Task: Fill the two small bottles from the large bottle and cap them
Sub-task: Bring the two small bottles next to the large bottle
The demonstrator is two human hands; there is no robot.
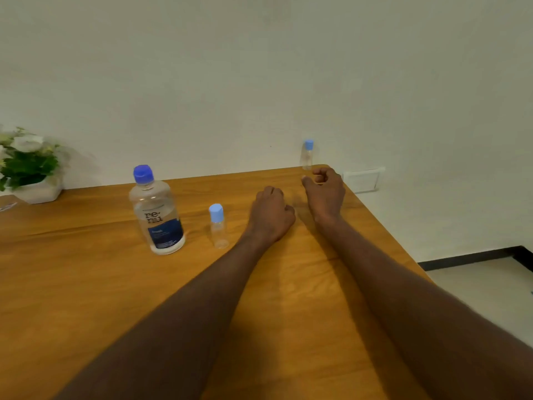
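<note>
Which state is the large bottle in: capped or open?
Capped: the large bottle stands upright with its blue cap on.

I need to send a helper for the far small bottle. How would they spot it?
Look to the wooden table's far right corner by the wall. The far small bottle stands there, just beyond the right hand. Its twin stands mid-table beside the large bottle.

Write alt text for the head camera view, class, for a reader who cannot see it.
Two bare forearms reach across a wooden table; the left hand is fisted, the right hand curled near the far small bottle. A capped large bottle and near small bottle stand left.
</note>
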